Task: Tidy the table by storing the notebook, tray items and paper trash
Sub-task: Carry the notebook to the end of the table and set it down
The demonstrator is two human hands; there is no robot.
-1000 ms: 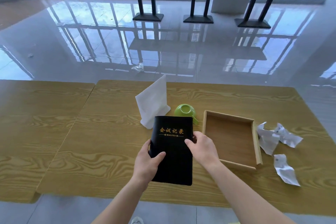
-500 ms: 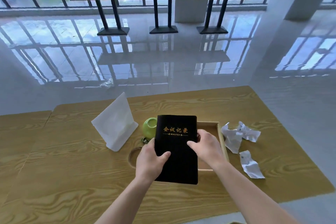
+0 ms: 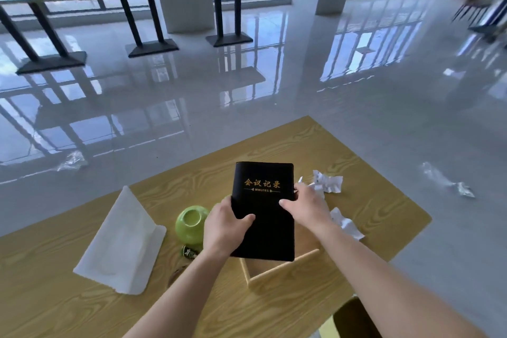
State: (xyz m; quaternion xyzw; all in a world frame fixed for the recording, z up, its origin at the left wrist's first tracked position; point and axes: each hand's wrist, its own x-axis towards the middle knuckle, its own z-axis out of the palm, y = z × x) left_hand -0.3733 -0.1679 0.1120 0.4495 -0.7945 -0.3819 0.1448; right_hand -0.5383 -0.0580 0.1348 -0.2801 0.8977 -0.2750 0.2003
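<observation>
A black notebook with gold lettering is held upright above the wooden tray. My left hand grips its left edge and my right hand grips its right edge. The notebook hides most of the tray; only the tray's near corner shows. Two crumpled white papers lie on the table to the right: one behind my right hand, one beside my right wrist. A green bowl lies upside down left of the notebook, with a small dark green item in front of it.
A folded white napkin stands on the wooden table at the left. The table's right corner is near the papers. A dark object sits at the bottom right. Clear plastic scraps lie on the glossy floor. Bar tables stand by the windows.
The view has swung to the right and the notebook, still held in both hands, has moved right to hang over the tray. The grip is unchanged.
</observation>
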